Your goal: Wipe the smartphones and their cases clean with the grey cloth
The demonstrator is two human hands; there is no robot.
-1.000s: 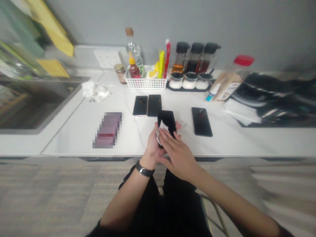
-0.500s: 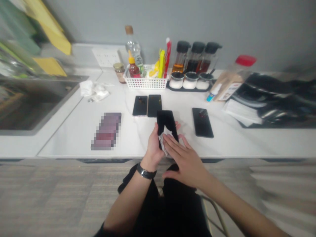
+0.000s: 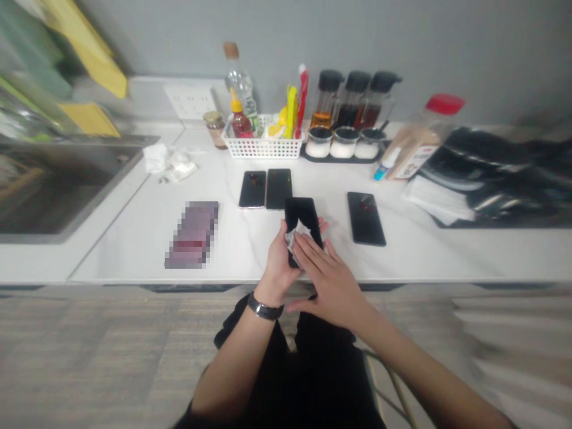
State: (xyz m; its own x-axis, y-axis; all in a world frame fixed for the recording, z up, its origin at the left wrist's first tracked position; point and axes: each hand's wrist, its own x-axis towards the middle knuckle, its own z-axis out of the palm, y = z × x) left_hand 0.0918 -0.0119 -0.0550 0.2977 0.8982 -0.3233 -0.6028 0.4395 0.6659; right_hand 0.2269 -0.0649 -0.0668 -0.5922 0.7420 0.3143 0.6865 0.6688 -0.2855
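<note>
My left hand (image 3: pixel 277 262) is wrapped around a black smartphone (image 3: pixel 304 208), its fingertips showing past the phone's right edge. On the phone's lower half lies a crumpled white tissue (image 3: pixel 298 229). The fingers of my right hand (image 3: pixel 328 277) are together and press the tissue against the screen, with the thumb held apart. Two dark phones lie side by side behind, a left one (image 3: pixel 252 188) and a right one (image 3: pixel 279 188). Another black phone (image 3: pixel 366 218) lies to the right. At the left is a flat, pixelated purplish item (image 3: pixel 193 234) whose kind I cannot make out.
Along the wall stand a white basket (image 3: pixel 266 150) with bottles and a black rack (image 3: pixel 342 158) with seasoning jars. A red-lidded container (image 3: pixel 415 149) and a dark pan (image 3: pixel 482 155) are at the right. Crumpled tissues (image 3: pixel 176 164) lie near the sink (image 3: pixel 67 232).
My right hand and the tissue have slid slightly up the phone's screen. My left hand keeps its hold. The view has shifted a little.
</note>
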